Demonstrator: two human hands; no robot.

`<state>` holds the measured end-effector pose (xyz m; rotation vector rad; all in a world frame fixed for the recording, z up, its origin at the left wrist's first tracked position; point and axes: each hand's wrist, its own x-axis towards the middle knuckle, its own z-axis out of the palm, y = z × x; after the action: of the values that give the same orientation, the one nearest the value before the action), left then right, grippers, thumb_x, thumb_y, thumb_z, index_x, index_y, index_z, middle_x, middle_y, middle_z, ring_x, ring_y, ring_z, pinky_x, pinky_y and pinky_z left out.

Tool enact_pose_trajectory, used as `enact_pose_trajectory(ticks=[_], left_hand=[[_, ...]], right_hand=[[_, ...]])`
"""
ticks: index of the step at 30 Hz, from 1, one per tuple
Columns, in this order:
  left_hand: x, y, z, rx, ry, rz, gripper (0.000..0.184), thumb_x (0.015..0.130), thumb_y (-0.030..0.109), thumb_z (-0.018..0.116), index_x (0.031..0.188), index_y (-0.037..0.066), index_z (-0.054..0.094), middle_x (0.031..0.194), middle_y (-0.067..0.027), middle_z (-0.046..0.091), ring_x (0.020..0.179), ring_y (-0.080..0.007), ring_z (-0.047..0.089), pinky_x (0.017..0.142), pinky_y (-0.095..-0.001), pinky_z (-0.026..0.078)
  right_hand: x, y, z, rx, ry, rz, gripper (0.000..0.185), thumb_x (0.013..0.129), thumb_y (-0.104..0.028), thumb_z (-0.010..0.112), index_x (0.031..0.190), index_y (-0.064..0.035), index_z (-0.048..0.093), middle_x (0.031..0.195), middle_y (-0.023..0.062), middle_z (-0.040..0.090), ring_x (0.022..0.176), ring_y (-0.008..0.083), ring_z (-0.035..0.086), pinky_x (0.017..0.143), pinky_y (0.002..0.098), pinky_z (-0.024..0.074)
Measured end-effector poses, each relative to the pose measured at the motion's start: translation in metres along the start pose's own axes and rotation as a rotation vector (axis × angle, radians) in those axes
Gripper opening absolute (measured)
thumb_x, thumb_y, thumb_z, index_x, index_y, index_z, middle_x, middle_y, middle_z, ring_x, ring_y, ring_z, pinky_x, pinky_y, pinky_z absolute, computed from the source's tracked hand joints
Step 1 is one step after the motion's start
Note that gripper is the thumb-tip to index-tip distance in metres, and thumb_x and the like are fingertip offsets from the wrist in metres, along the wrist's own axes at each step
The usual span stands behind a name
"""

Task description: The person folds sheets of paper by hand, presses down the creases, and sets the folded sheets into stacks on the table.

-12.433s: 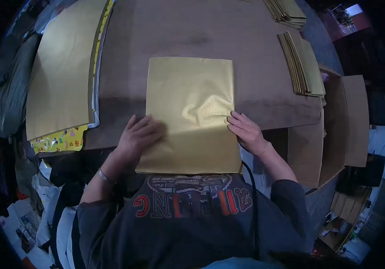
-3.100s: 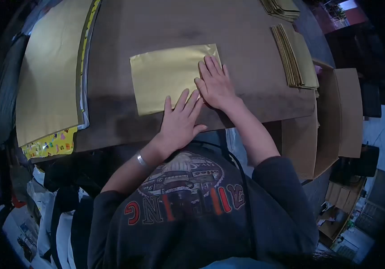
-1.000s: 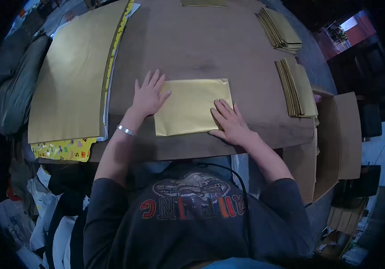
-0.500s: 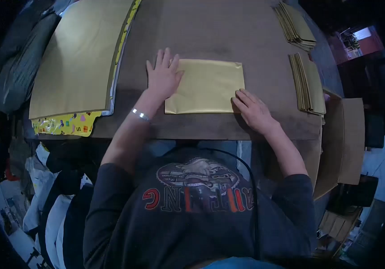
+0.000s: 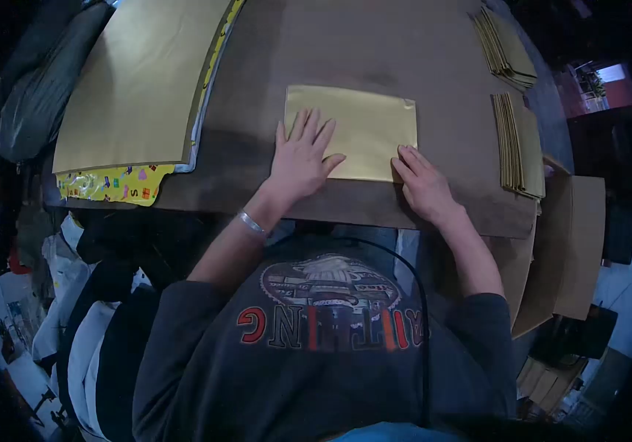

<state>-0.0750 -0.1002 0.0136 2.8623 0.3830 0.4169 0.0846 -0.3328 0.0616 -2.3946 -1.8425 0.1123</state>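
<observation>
A folded gold sheet (image 5: 367, 132) lies flat on the brown table, its long side running left to right. My left hand (image 5: 305, 155), with a silver band at the wrist, rests palm down over the sheet's lower left part, fingers spread. At the lower right corner, my right hand (image 5: 425, 184) touches the sheet with its fingertips, the fingers extended and close to each other. Neither hand grips anything. My left hand covers part of the sheet's left and lower edges.
Large gold sheets (image 5: 146, 81) lie at the left over yellow patterned plastic (image 5: 121, 184). Two stacks of folded gold sheets, a nearer one (image 5: 518, 147) and a farther one (image 5: 507, 48), sit at the table's right. An open cardboard box (image 5: 581, 243) stands beyond the right edge.
The upright gold sheet is now folded to a smaller, wider shape. Since half a second ago, my left hand has come down from its upper left edge onto its lower left part.
</observation>
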Motion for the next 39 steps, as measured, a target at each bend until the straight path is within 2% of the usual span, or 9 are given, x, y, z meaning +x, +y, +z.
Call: enact_pose_trajectory(ticks=[6,11,14,19,23,28,30,35,39], left_hand=[[-0.008,-0.032,-0.013,0.129,-0.012,-0.092,0.065,0.093,0.052,0.049,0.143,0.011,0.042,0.151,-0.0217,0.03,0.142,-0.0401,0.025,0.107,-0.0675,0.022],[-0.007,-0.034,-0.012,0.094,-0.02,-0.066,0.062,0.092,0.048,0.053,0.141,0.01,0.045,0.151,-0.0217,0.03,0.141,-0.0396,0.025,0.107,-0.0683,0.021],[-0.004,-0.026,-0.023,0.097,-0.086,-0.11,0.063,0.093,0.046,0.053,0.141,0.008,0.044,0.151,-0.0196,0.03,0.142,-0.0376,0.025,0.108,-0.0669,0.019],[-0.006,-0.046,-0.01,-0.074,0.039,-0.149,0.057,0.095,0.038,0.053,0.139,0.004,0.044,0.148,-0.0187,0.036,0.139,-0.037,0.03,0.11,-0.0577,0.025],[-0.012,-0.05,-0.013,-0.546,0.325,-0.292,0.046,0.097,0.024,0.053,0.133,-0.003,0.047,0.136,-0.021,0.048,0.126,-0.0354,0.045,0.107,-0.0399,0.036],[-0.012,-0.052,-0.012,-0.48,0.278,-0.249,0.043,0.097,0.022,0.053,0.131,-0.003,0.049,0.133,-0.0199,0.051,0.126,-0.0344,0.046,0.107,-0.0414,0.036],[-0.01,-0.053,-0.009,-0.377,0.266,-0.266,0.04,0.095,0.02,0.054,0.129,-0.001,0.052,0.132,-0.0192,0.052,0.124,-0.0335,0.048,0.105,-0.0422,0.038],[-0.009,-0.051,-0.013,-0.381,0.246,-0.231,0.037,0.092,0.019,0.058,0.125,0.001,0.056,0.129,-0.0169,0.056,0.122,-0.034,0.051,0.104,-0.0428,0.038],[-0.009,-0.054,-0.009,-0.323,0.253,-0.197,0.034,0.091,0.019,0.059,0.121,0.002,0.058,0.128,-0.0166,0.056,0.122,-0.0338,0.05,0.104,-0.0434,0.037]], right_hand=[[0.002,0.014,-0.009,0.006,-0.099,-0.056,0.052,0.078,-0.016,0.064,0.128,-0.0071,0.052,0.14,0.0172,0.045,0.131,0.0345,0.044,0.106,0.0412,0.0424],[0.008,0.008,-0.018,0.017,-0.148,-0.042,0.044,0.077,-0.009,0.061,0.121,-0.0052,0.054,0.133,0.0161,0.05,0.125,0.0354,0.049,0.101,0.0421,0.0457],[-0.001,0.02,-0.001,-0.062,0.128,-0.178,0.037,0.079,-0.008,0.061,0.115,-0.0043,0.056,0.124,0.0164,0.056,0.112,0.035,0.057,0.093,0.0408,0.0496],[0.002,0.031,-0.019,0.042,0.243,-0.167,0.015,0.082,-0.009,0.059,0.097,-0.005,0.061,0.097,0.0126,0.065,0.091,0.0317,0.065,0.08,0.0413,0.0527],[0.004,0.063,-0.064,0.039,0.383,0.061,0.017,0.082,-0.004,0.061,0.098,-0.0048,0.066,0.092,0.0158,0.068,0.087,0.0351,0.065,0.075,0.0418,0.0534],[-0.033,0.146,-0.166,-0.39,0.818,0.381,0.018,0.089,-0.009,0.06,0.105,-0.0055,0.067,0.098,0.017,0.068,0.087,0.0341,0.066,0.075,0.0416,0.0532],[-0.062,0.172,-0.199,-0.634,0.985,0.484,0.018,0.09,-0.015,0.059,0.107,-0.01,0.066,0.09,0.0129,0.068,0.081,0.0324,0.067,0.069,0.0432,0.0539],[-0.105,0.195,-0.191,-0.796,0.984,0.518,0.018,0.09,-0.018,0.062,0.103,-0.0077,0.067,0.09,0.0108,0.068,0.087,0.0314,0.066,0.072,0.042,0.054],[-0.118,0.219,-0.11,-0.809,0.529,0.776,0.01,0.09,-0.011,0.055,0.09,-0.0045,0.063,0.09,0.0123,0.066,0.088,0.0326,0.062,0.075,0.0422,0.0512]])
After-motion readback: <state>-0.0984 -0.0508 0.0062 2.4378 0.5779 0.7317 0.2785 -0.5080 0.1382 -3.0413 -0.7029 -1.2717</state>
